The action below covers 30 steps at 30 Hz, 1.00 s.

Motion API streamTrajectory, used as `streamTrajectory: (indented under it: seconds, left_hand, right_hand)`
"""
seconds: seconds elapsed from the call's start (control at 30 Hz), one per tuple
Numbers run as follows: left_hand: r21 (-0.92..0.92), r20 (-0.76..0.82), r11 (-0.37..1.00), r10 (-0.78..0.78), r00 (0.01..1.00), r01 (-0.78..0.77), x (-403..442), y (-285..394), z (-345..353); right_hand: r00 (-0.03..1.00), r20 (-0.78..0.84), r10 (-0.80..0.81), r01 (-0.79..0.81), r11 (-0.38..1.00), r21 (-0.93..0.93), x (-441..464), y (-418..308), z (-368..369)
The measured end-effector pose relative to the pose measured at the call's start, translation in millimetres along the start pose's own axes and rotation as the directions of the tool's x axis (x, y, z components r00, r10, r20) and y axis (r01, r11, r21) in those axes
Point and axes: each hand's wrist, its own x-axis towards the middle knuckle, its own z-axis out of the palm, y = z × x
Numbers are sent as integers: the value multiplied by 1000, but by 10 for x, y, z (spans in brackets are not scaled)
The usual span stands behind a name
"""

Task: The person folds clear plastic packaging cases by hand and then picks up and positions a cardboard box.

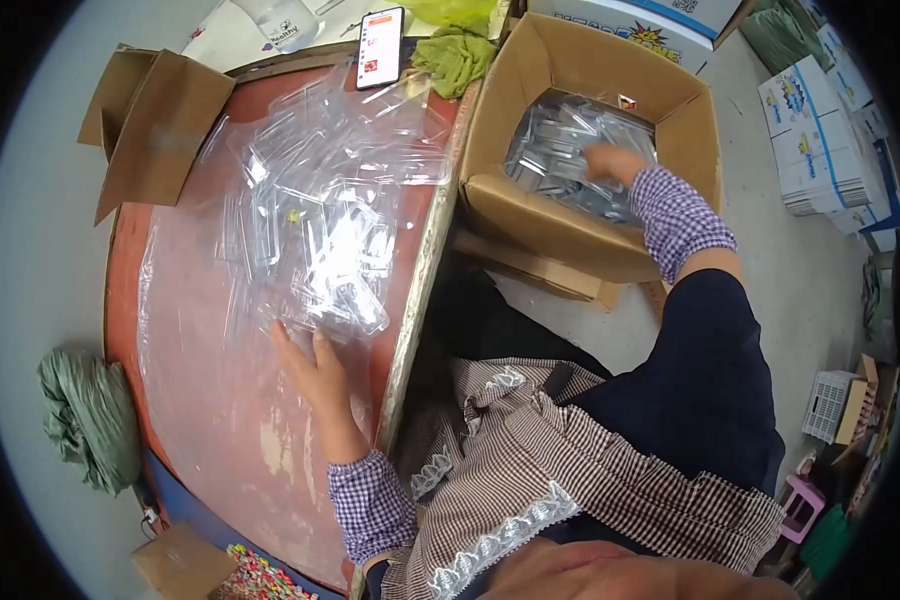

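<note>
My left hand point(315, 375) is open, with its thumb apart from the fingers. It rests on the red tabletop point(220, 440), its fingertips at the near edge of a heap of clear plastic packages point(310, 220). My right hand point(615, 163) reaches into an open cardboard box point(570, 235) beside the table. Inside that box lie many more clear plastic packages point(555, 150), and my right fingertips are down among them. Those fingers are partly hidden, so I cannot make out whether they hold one. A small yellow piece point(293, 215) shows within the heap.
Behind the heap lie a phone point(380, 47) and a green cloth point(455, 60). An open carton point(165, 125) stands at the table's far left corner. White printed boxes point(815, 135) are stacked on the floor to the right. A green sack point(90, 420) is at the left.
</note>
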Motion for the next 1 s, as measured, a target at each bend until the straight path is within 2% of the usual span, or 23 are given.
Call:
streamTrajectory:
  seconds: [0.07,0.13,0.17,0.2,0.27,0.3,0.33,0.37,0.4,0.43,0.5,0.53,0.6,0.63,0.7,0.73,0.77,0.8,0.87,0.93,0.97,1.0]
  left_hand:
    - [-56,48,996,-67,997,70,21,35,29]
    - [131,-54,986,112,992,-104,36,70,34]
    - [225,-91,956,211,973,-187,35,83,27]
    - [227,-91,955,215,972,-190,18,108,-4]
    - [24,-145,989,149,978,-147,-67,228,-100]
    - [-79,-166,989,111,980,-125,-123,286,-133]
    - [-78,-172,989,109,979,-124,-194,342,-148]
    - [-416,-15,909,-36,999,26,-287,407,-145]
    - [-678,179,704,-118,977,210,-376,458,-133]
    - [-681,171,702,-123,978,208,-453,490,-117]
    - [-686,375,642,-91,923,342,-567,530,-109]
    - [-695,358,637,-94,929,332,-593,550,-116]
    - [-706,478,572,-50,877,418,-614,600,-135]
    - [-704,534,539,-26,845,462,-631,619,-140]
    - [-747,523,477,-9,853,463,-653,644,-133]
    - [-779,520,418,14,854,468,-656,664,-121]
    - [-808,514,356,33,857,470,-666,691,-105]
    - [-820,490,347,12,872,456,-688,766,-77]
    - [-891,452,69,37,891,449,-692,912,-47]
    - [-891,452,67,21,892,450,-673,761,-23]
    - [-874,483,68,29,875,481,-658,660,1]
    - [-856,515,69,39,856,512,-639,586,-7]
  right_hand:
    - [998,57,-18,19,1000,-19,-148,-39,21]
    - [994,108,-28,32,999,-40,-194,15,-67]
    - [998,61,-18,19,1000,-24,-179,92,-114]
    - [1000,15,-8,8,1000,-7,-164,151,-164]
    - [999,-42,-2,3,1000,7,-235,145,-387]
    - [994,-102,30,-22,997,78,-320,112,-524]
    - [985,-158,66,-42,988,149,-422,58,-659]
    - [985,-162,59,-36,989,145,-529,4,-789]
    - [956,-293,30,32,978,205,-653,-57,-909]
    - [908,-419,10,107,961,255,-772,-129,-996]
    - [879,-477,11,151,942,300,-981,-322,-1126]
    - [847,-531,20,195,918,345,-1071,-432,-1201]
    - [805,-593,9,260,893,367,-1216,-656,-1304]
    - [786,-617,27,370,780,505,-1288,-765,-1324]
    - [761,-644,72,551,454,701,-1471,-1016,-1342]
    - [814,-578,55,520,375,768,-1668,-1230,-1417]
    - [862,-506,25,477,297,827,-1864,-1452,-1464]
    - [780,-583,-227,618,419,665,-1871,-1608,-1350]
    - [847,-232,-478,417,327,848,-2284,-2181,-1351]
    - [592,-245,-768,678,311,666,-2127,-2603,-825]
    - [564,-239,-791,696,299,653,-2194,-2766,-802]
    - [571,-380,-727,776,328,539,-2254,-2917,-786]
